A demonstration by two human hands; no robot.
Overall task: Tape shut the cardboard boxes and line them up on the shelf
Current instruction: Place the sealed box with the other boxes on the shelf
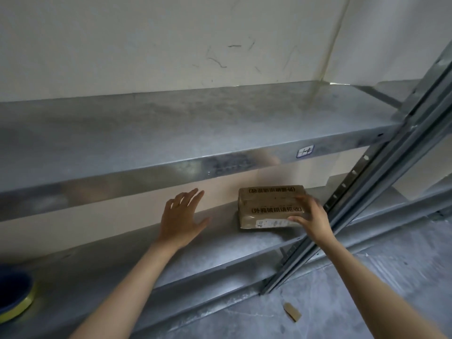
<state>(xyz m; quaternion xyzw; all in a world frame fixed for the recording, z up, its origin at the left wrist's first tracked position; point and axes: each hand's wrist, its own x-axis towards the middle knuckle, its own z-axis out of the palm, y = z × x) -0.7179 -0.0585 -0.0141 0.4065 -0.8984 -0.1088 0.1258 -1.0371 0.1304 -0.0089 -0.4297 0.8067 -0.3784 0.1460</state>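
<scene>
A cardboard scrap (292, 314) lies on the floor (367, 289), just in front of the rack's foot. At the far left, cut by the picture's edge, a tape roll (14, 297) lies flat on the shelf (220, 253) near its front lip.

Both forearms reach in over that lip. The left hand (182, 216) is spread, fingers apart and straight, holding nothing; whether it touches the shelf cannot be told. Bare metal lies between it and the box (266, 206).

The right hand (310, 216) grips the box's right end, with fingers curled over the top and the thumb on the near face. The box sits flat on the shelf, printed top up, close to the slanting post (367, 192) on the right and near the back.

The upper shelf (195, 118) overhangs the box, its front edge low above both hands. Behind everything stands the scuffed wall (171, 45).
</scene>
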